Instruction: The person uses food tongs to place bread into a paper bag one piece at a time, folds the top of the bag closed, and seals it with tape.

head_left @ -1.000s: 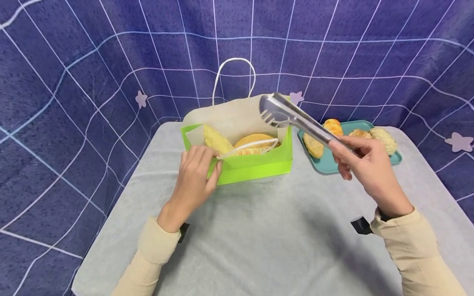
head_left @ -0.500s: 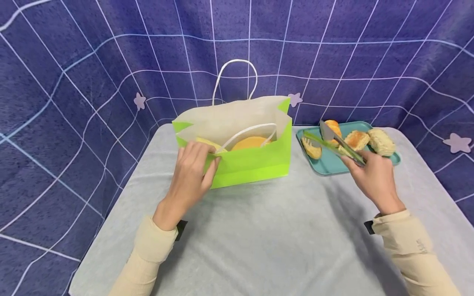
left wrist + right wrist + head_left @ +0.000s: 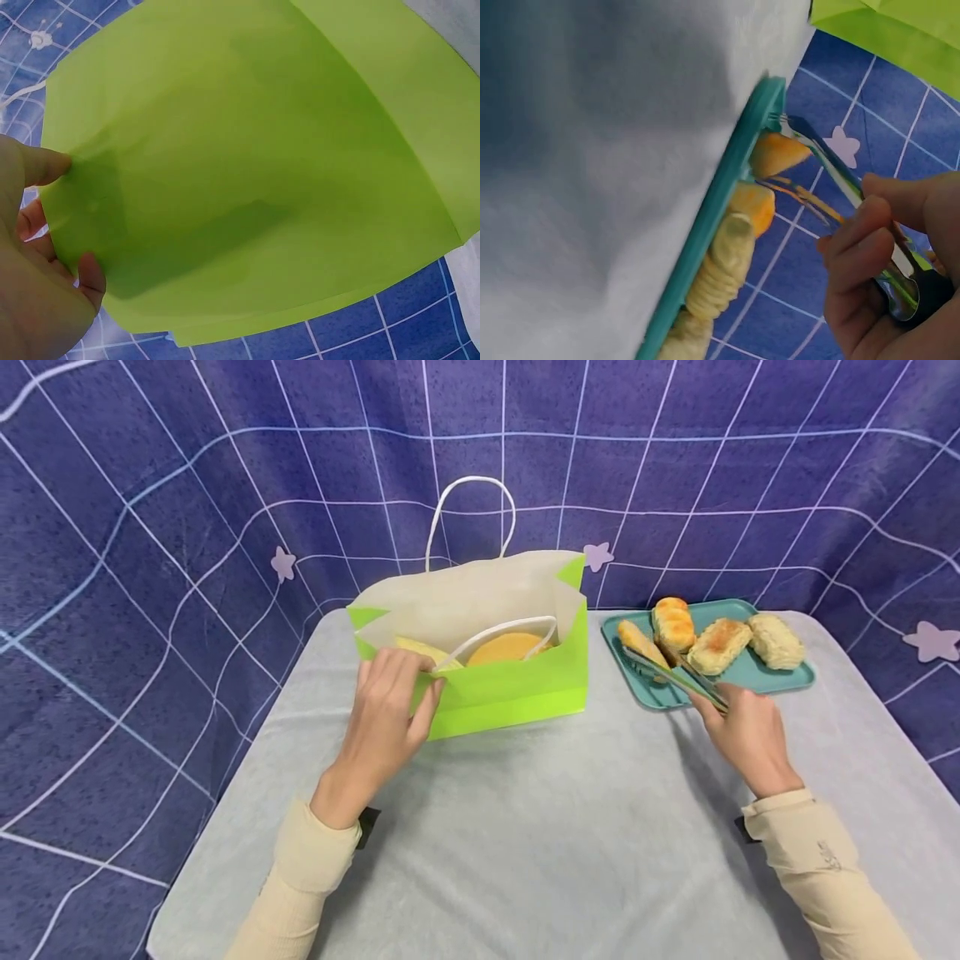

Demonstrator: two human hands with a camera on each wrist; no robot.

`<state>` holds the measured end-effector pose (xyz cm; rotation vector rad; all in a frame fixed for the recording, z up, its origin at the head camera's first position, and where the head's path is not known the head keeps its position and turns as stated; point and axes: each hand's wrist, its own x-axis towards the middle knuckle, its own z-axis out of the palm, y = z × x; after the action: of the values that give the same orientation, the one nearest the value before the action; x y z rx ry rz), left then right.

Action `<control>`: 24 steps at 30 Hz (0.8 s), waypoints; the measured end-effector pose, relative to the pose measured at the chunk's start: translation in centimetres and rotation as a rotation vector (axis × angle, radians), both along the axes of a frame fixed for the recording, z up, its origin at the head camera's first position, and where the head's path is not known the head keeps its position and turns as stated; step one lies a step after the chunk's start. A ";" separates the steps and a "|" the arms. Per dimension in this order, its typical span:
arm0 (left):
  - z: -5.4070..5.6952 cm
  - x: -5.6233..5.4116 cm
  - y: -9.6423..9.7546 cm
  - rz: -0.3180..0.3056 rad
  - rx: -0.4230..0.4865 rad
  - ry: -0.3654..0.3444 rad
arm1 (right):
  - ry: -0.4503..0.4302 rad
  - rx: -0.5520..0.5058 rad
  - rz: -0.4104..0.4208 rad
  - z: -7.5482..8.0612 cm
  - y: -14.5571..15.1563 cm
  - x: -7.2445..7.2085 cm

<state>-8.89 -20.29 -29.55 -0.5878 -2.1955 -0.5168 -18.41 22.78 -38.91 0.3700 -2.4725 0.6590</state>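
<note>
Nearest me: grey-white table (image 3: 540,827), two pale sleeves (image 3: 318,852) reaching in over it.

Left hand (image 3: 382,718): pinching the left end of the bag's front rim, thumb on the outer face, some fingers tucked behind the paper. Reads as steadying the bag and stopping its soft front wall from folding in. Front handle (image 3: 498,627) meets the rim at the fingertips; cannot tell whether it is pinched too.

Right hand (image 3: 750,735): fingers and thumb curled round the metal tongs (image 3: 701,687), gripping from the two sides, presumably so a squeeze alone sets the gap at the tips.

Bag (image 3: 510,702): green, upright, mouth gaping. Yellow bread (image 3: 427,652) and a round bun (image 3: 510,647) sit inside, visible past the rim; their weight probably helps it stand. Back handle (image 3: 471,478) stands up out of the way.

Tray (image 3: 797,681): teal, right of the bag and apart from it, likely put on that side to suit the tongs. Leftmost bread piece (image 3: 636,637) lies on it with a tong tip on either side; firm contact cannot be judged. Beside it, a glazed roll (image 3: 673,622), a browned roll (image 3: 718,646) and a pale roll (image 3: 777,642).

Behind everything: blue gridded cloth (image 3: 675,468).
</note>
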 end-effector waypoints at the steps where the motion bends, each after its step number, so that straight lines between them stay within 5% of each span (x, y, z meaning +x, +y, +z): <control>1: 0.0 0.0 0.0 0.000 -0.001 0.000 | 0.003 -0.010 0.004 -0.2 0.1 0.0; 10: -0.1 0.0 0.2 0.005 -0.011 0.002 | 0.060 -0.096 -0.023 0.2 0.0 0.8; 18: -0.1 -0.1 0.4 -0.008 -0.019 0.006 | 0.191 -0.230 -0.011 4.1 -0.6 3.2; 24: -0.1 -0.1 0.3 -0.013 -0.022 0.014 | 0.108 -0.467 0.129 7.8 -2.1 5.6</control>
<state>-8.96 -19.95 -29.62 -0.6166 -2.1877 -0.4946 -12.83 20.73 -31.06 0.3701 -2.1202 1.2031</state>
